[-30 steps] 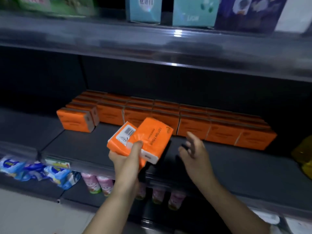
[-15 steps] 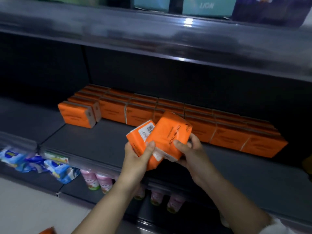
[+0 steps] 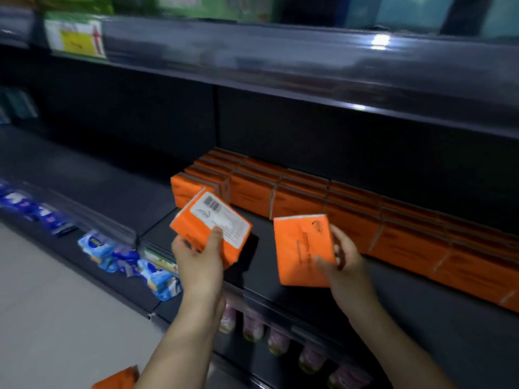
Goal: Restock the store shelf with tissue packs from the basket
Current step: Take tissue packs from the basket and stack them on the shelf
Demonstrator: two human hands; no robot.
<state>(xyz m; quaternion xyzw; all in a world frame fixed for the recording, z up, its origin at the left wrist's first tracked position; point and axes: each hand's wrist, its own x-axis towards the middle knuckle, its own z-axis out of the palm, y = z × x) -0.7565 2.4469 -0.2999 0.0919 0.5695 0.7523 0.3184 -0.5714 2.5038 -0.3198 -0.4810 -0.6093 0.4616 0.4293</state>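
2 packs hang above the shelf (image 3: 421,327) front: the left hand (image 3: 196,262) pinches the labelled pack (image 3: 202,220) between thumb and fingers, and the right hand (image 3: 345,259) grips the plain pack (image 3: 297,248) with curled fingers. Stocked rows (image 3: 351,217) line the far right; these 2 are not yet placed.

Blue packets (image 3: 156,276), pink bottles (image 3: 252,323) (blurred), yellow price tag (image 3: 75,38)

An orange tissue pack (image 3: 206,230), barcode label up, is gripped by the left hand (image 3: 198,262). A second pack (image 3: 302,249) is held by the right hand (image 3: 341,258). Orange packs (image 3: 351,217) are lined along the dark shelf (image 3: 421,313).
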